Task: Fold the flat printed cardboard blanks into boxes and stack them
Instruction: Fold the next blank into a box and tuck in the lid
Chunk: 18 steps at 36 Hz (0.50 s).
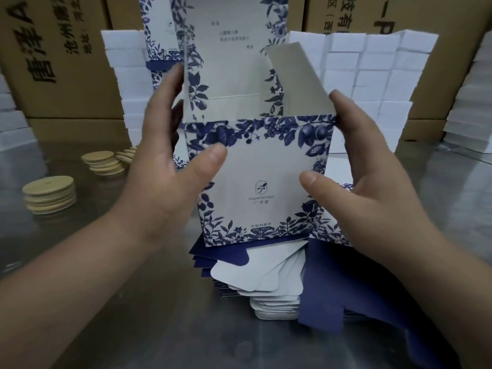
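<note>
- Head view, and from where I stand both hands are on one half-formed box, held upright just above the pile of flat blanks on the steel table.
- The left hand holds the left corner: fingers run up the side wall, thumb on the printed front.
- The right hand grips the opposite corner, its fingers wrapped round the right wall and its thumb on the front panel. The hands sit well apart, with the box's whole front between them.
- The top is not closed. One plain side flap stands up at the right, and a tall printed panel rises behind. I can't tell whether that panel is this box's own lid or another box.
- The step in hand looks like squaring the sleeve, then tucking the top.
- To do it well, I'd press evenly from both corners so the creases snap straight. The side flap should go in first, and thumbs should stay off the middle of the front, which could dent.
- The box should stay clear of the navy flaps below — they could catch its lower edge.
- Behind it are stacks of white foam blocks and brown cartons. Wooden discs sit at the far left, well apart from the work.
</note>
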Tool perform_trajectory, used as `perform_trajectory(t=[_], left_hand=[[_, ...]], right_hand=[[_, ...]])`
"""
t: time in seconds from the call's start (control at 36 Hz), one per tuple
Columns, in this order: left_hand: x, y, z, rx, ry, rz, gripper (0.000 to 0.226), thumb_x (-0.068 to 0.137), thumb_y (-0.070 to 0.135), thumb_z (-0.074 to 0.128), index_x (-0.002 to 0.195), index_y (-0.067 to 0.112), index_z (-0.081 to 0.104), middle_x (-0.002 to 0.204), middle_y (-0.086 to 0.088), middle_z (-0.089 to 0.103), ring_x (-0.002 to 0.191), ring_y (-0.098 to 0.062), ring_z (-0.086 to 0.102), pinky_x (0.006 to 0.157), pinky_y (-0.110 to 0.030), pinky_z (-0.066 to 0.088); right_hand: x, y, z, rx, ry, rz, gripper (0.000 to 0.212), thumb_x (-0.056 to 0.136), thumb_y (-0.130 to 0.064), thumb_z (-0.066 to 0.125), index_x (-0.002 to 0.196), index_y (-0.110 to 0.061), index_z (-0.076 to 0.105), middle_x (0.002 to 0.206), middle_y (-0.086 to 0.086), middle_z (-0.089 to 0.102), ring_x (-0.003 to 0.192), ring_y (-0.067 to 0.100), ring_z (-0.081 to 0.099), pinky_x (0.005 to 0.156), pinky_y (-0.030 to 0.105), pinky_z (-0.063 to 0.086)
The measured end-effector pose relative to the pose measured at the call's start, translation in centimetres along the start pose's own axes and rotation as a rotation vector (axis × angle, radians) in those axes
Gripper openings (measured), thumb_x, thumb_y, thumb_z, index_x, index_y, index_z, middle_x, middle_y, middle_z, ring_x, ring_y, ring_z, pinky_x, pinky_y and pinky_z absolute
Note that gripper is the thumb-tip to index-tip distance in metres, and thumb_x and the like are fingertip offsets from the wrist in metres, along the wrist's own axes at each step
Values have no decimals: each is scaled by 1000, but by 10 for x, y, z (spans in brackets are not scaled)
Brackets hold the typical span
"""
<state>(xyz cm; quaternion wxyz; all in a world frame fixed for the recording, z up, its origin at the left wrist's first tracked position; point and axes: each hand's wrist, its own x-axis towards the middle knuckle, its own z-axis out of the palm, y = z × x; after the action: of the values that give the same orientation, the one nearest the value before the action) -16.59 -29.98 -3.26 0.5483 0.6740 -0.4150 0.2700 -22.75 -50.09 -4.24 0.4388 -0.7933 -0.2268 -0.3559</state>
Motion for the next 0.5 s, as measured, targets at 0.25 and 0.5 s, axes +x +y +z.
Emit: perform_trajectory(t=[0.25, 0.5], left_hand=[[2, 3, 5, -154, 78, -141, 24, 82, 44, 44, 98, 36, 61, 120, 15, 57, 111, -5, 56, 91, -25, 46], [18, 2, -6, -268, 340, -321, 22, 93, 15, 53, 78, 21, 67, 77, 7, 72, 75, -6, 66, 68, -21, 51]], right_hand=[[-1, -2, 1, -60, -45, -1, 39, 81, -47, 43, 119, -48, 37, 140, -20, 37, 139, 4, 24, 113, 21, 19], [-4, 15, 10, 94, -63, -72, 34, 88, -67, 37, 122, -61, 39, 148, -18, 35, 142, 6, 21, 115, 43, 21]])
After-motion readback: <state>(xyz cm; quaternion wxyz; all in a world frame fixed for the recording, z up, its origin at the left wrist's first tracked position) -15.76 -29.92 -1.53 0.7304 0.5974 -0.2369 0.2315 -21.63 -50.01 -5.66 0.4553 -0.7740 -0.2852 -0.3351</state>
